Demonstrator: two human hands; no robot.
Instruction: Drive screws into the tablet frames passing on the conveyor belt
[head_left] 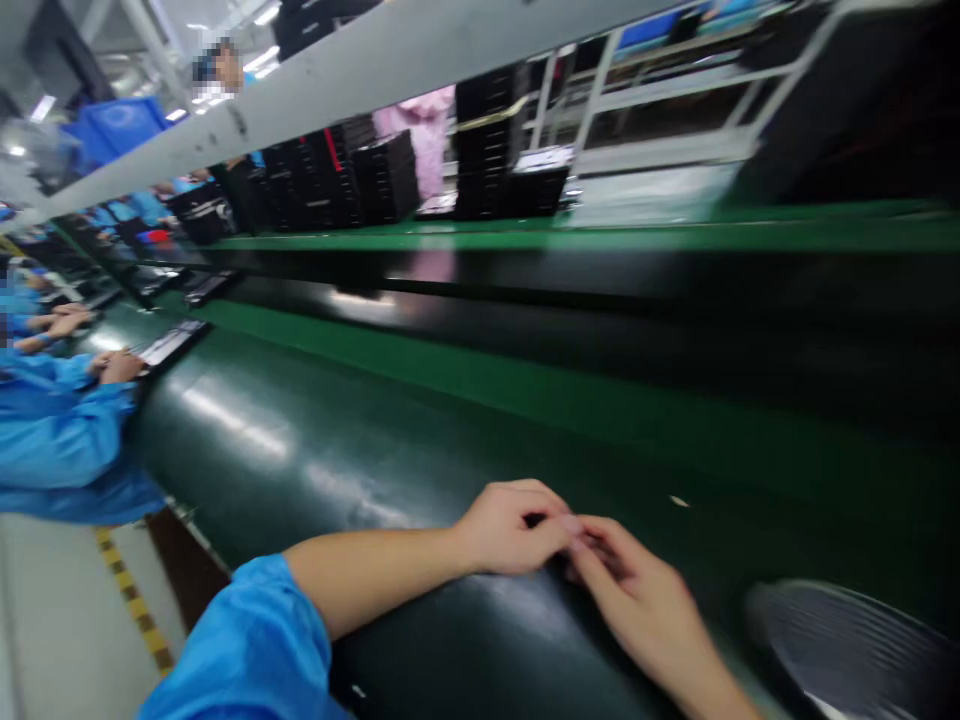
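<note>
While holding left hand [510, 530] against right hand [641, 592] by the near edge of the surface [360, 420], probably for steadiness, pressing fingertips together, with any pinched item impossible to tell, left of pale scrap [679, 501] and dark ribbed object [855, 650].

The left hand [514, 528] and the right hand [641, 590] meet at their fingertips over the green work surface [390, 430], fingers bent (whether anything small sits between them cannot be told). Near the right hand lie a pale scrap [679, 501] and a dark ribbed object [862, 645]. At far left, a co-worker [52, 435] in blue sleeves touches a flat dark-edged panel [176, 346]; black stacked trays [484, 155] stand beyond.
</note>
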